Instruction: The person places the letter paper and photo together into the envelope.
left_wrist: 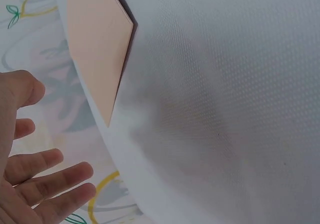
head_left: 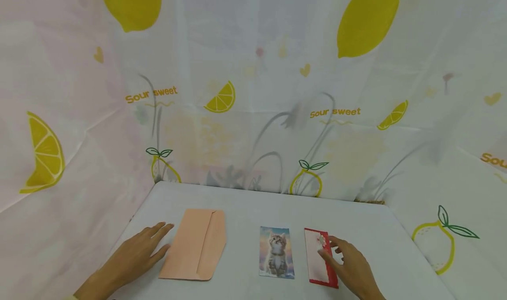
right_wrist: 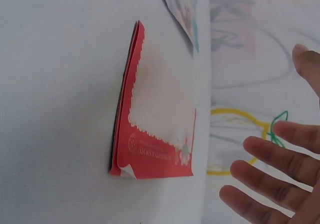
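A peach envelope [head_left: 192, 247] lies on the white table with its flap side facing right. Beside its left edge is my left hand [head_left: 132, 253], fingers spread and holding nothing; the left wrist view shows those fingers [left_wrist: 57, 181] apart from the envelope [left_wrist: 100, 44]. Farther right lies a kitten picture card [head_left: 276, 253]. A red-and-white folded card [head_left: 317, 260] with a small flower design is to the right of that. My right hand [head_left: 352, 264] hovers over this card's right edge, its fingers [right_wrist: 272, 184] loosely extended with nothing in them.
The white tabletop [head_left: 241, 203] ends at a hanging cloth [head_left: 245, 137] printed with lemons and "Sour sweet" lettering. The cloth also encloses the left and right sides. A corner of the kitten card [right_wrist: 182, 9] shows in the right wrist view.
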Motion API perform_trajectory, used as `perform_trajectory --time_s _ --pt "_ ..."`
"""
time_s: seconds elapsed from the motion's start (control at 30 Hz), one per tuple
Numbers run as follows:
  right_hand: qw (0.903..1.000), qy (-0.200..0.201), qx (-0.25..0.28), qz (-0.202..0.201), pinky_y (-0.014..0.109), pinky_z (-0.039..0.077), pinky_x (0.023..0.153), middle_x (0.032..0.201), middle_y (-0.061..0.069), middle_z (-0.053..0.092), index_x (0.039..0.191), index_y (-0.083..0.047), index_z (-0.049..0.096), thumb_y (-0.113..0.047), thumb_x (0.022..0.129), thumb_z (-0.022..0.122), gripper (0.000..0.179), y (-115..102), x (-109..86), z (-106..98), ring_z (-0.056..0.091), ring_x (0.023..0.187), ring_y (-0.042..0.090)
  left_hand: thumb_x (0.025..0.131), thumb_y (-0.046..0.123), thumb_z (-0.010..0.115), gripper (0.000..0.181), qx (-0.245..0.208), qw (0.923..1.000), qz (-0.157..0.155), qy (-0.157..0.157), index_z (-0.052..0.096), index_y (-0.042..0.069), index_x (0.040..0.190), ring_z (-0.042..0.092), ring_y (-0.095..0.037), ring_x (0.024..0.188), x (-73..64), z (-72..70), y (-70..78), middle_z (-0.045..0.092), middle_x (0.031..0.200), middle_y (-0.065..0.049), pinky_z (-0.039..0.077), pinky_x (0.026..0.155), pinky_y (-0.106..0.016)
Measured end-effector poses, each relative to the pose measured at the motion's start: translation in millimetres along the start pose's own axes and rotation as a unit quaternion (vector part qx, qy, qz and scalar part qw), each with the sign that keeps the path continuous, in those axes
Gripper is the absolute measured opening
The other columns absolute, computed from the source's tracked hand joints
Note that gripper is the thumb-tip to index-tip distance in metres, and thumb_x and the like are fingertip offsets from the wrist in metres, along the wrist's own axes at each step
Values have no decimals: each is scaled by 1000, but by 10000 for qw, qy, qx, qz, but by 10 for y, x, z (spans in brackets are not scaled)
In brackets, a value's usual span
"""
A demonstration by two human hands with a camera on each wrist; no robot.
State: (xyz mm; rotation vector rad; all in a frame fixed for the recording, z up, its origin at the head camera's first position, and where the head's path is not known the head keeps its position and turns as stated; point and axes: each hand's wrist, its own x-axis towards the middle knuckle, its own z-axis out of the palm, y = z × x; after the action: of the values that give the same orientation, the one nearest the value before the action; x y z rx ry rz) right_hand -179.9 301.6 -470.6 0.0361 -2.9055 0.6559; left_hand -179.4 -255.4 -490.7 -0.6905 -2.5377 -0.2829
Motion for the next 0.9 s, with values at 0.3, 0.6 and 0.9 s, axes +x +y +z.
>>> perform_trajectory --time_s 0.3,0.6,0.9 --pt "9989 26 430 -186 38 53 79 109 -2 72 132 -13 68 -53 93 73 56 -105 0 184 62 90 12 87 21 83 52 113 9999 42 70 64 5 132 69 -24 86 12 62 31 66 116 -14 58 68 -36" --pt "9960 49 805 -380 29 53 69 95 -5 69 126 -11 70 -45 91 77 49 -273 47 298 61 76 4 87 24 84 50 277 9995 109 84 66 7 130 67 -20 87 14 113 44 66 112 -12 56 66 -36" --pt "9902 -241 1224 -627 24 53 68 96 -6 67 129 -9 69 -44 93 75 50 -395 101 409 62 74 1 89 24 81 47 226 9996 165 41 66 9 130 66 -20 92 46 142 97 66 113 -9 56 69 -37"
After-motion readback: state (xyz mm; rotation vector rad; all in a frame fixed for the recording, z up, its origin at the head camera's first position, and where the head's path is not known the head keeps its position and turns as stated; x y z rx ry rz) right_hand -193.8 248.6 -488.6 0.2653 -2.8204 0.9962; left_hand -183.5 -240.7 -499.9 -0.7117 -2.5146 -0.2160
